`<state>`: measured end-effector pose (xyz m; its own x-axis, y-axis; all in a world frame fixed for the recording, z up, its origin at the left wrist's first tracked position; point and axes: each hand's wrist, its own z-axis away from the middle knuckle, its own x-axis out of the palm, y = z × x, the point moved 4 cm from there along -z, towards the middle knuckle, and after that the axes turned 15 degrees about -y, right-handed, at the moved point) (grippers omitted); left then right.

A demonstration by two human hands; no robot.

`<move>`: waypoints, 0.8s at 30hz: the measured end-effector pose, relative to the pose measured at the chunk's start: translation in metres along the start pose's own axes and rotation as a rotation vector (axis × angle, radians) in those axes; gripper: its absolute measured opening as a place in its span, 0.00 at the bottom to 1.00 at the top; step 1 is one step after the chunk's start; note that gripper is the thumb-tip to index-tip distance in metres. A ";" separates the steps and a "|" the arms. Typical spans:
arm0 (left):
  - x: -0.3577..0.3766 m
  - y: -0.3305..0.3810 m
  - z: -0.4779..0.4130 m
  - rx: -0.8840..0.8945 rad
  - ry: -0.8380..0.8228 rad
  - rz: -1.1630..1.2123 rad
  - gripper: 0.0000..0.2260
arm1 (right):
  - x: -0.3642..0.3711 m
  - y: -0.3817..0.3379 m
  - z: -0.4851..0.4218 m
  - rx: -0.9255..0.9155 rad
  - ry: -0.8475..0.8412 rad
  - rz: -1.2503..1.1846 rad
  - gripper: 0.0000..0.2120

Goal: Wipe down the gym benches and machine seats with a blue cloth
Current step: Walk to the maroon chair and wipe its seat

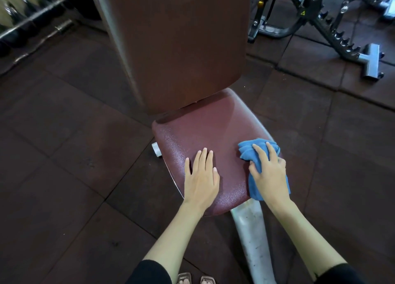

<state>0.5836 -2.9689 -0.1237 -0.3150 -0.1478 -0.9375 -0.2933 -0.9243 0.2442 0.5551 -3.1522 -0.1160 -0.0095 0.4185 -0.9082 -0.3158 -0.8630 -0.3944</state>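
- Wiping is underway as far as I can tell: the blue cloth [254, 153] is bunched up on the right front edge of the seat [205, 132], and a bit of it hangs over that edge.
- My right hand [269, 173] is on top of it, fingers spread and mostly straight. It's pressing the cloth down rather than clutching it, thumb tucked against the bunched side.
- My left hand [202, 177] lies flat and bare on the front left part of the seat, fingers straight and together, holding nothing. Looks like it's just there for bracing.
- The two hands are near each other but not touching.
- There's a smoother sheen across the middle and back of the seat pad. It could be a damp streak from the cloth or just the light, honestly can't say.
- My guess on progress: this seat is partway done, and the left side under my bare hand still needs a pass.
- The backrest [181, 48] standing up behind the seat shows no clear sign either way, so I'd count it as still to do.
- The white frame leg [252, 230] sticks out under the seat's front edge.
- Further off, another bench frame [333, 29] stands at the top right and a weight rack [32, 21] at the top left, so plenty left.
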 end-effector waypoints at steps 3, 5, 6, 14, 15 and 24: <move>-0.011 -0.007 0.010 -0.036 0.000 0.021 0.23 | -0.008 -0.013 0.005 -0.070 -0.066 -0.128 0.22; -0.020 -0.011 0.017 -0.061 -0.005 0.046 0.22 | -0.014 -0.027 0.010 -0.112 -0.103 -0.240 0.22; -0.026 -0.013 0.021 -0.071 -0.004 0.056 0.22 | -0.018 -0.036 0.012 -0.121 -0.126 -0.309 0.22; -0.081 -0.041 0.058 -0.141 -0.015 0.236 0.24 | -0.038 -0.118 0.032 -0.150 -0.347 -0.581 0.21; -0.089 -0.048 0.062 -0.156 -0.017 0.261 0.22 | -0.041 -0.131 0.034 -0.166 -0.376 -0.581 0.20; -0.182 -0.121 0.118 -0.354 0.018 0.307 0.17 | -0.067 -0.261 0.053 -0.386 -0.524 -0.472 0.20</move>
<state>0.5702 -2.7891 0.0471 -0.3228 -0.4365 -0.8398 0.1385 -0.8995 0.4144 0.5884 -2.9397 0.0549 -0.4310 0.7595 -0.4872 -0.0480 -0.5585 -0.8281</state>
